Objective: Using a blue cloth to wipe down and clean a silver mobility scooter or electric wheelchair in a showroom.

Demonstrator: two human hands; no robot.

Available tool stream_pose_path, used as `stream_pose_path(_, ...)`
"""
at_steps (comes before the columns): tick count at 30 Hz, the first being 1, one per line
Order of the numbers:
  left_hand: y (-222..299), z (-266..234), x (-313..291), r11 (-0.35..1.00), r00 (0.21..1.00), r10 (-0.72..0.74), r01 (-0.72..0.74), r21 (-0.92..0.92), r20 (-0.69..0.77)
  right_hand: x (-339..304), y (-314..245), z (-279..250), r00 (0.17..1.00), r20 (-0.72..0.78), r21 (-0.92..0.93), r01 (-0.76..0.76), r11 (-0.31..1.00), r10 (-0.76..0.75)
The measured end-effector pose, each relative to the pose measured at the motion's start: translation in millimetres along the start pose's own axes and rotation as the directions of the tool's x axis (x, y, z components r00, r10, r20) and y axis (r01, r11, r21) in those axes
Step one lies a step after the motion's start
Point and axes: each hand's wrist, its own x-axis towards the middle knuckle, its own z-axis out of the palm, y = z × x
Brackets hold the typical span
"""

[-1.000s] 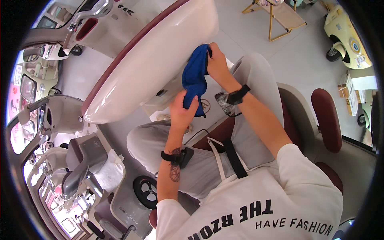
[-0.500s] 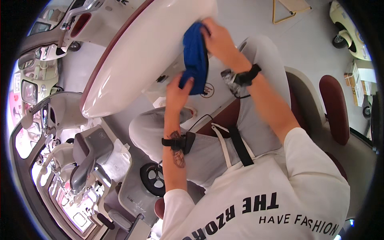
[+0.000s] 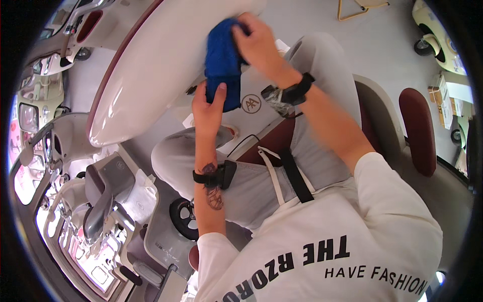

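Note:
A blue cloth [image 3: 223, 55] is stretched between my two hands above my knees. My left hand [image 3: 207, 108] pinches its lower end, the thumb lying on top of the fabric. Near its upper right edge my right hand [image 3: 260, 50] grips it, the fingers curled over the border and partly hidden. Behind the cloth is a large glossy white curved table-like surface [image 3: 146, 75] with a dark red rim. Whether the cloth touches that surface I cannot tell. Each wrist wears a black strap; a small device [image 3: 277, 100] sits by the right one.
I sit with bent knees beside a dark red armrest [image 3: 417, 132]. To the left stand a grey scooter seat [image 3: 111, 176] and a small black wheel [image 3: 184, 219]. A cream scooter [image 3: 436, 38] and cardboard boxes [image 3: 440, 100] are at the far right, a yellow-legged stand [image 3: 362, 7] at the top.
Both hands have shifted left with the blue cloth, the right one also slightly upward. The cloth now faces me more broadly, with a fold across its lower part.

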Motion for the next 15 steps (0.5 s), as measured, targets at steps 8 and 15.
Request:
stream_pose_path(8, -6.9, -8.3, 1.3, 0.899, 0.976, -0.088, -0.008, -0.439, -0.198, -43.0, 50.4, 39.9, 0.789, 0.221, 0.432, -0.607, 0.667, 0.574)
stream_pose_path(15, -7.6, -13.7, 1.3, 0.826, 0.969, -0.151, 0.014, -0.563, -0.198, 8.8, 18.2, -5.0, 0.869, 0.222, 0.465, -0.492, 0.736, 0.441)
